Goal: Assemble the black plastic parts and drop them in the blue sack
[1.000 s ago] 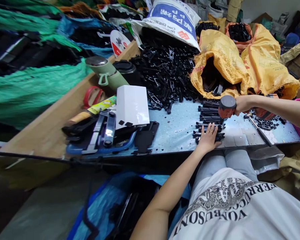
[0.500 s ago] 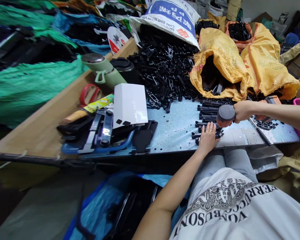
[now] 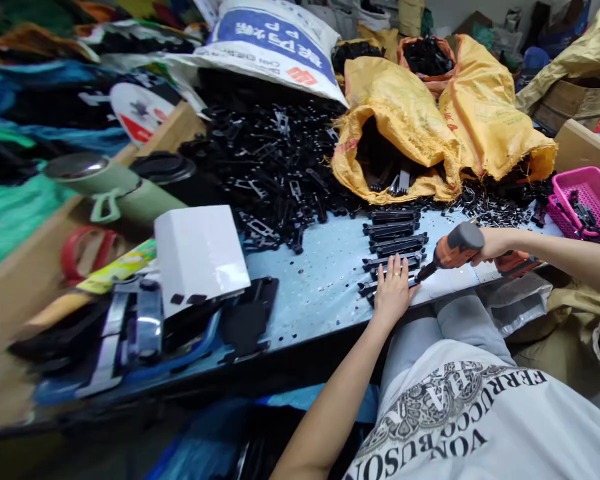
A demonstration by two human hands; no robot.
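Note:
My left hand (image 3: 394, 293) lies flat, fingers stretched out, on the near end of a row of black plastic parts (image 3: 395, 245). These long, narrow parts lie side by side on the light blue tabletop (image 3: 310, 287). In my right hand (image 3: 491, 245) is an orange and black cordless drill (image 3: 455, 248), my fingers closed around its grip. It tilts down to the left, and its dark tip reaches the nearest part, close beside my left thumb. Whether the tip touches a screw is too small to tell.
Behind the row lies a heap of black parts (image 3: 280, 167) below a white sack (image 3: 280, 47). A yellow sack (image 3: 400, 127) and a pink basket (image 3: 587, 193) stand to the right. Leftward are a white box (image 3: 200, 257), a green flask (image 3: 115, 187) and a red tape roll (image 3: 87, 253).
The view has swung right, so the table's contents sit further left. My right hand has tilted the drill, bringing its tip to the part beside my left hand, which stays on the row.

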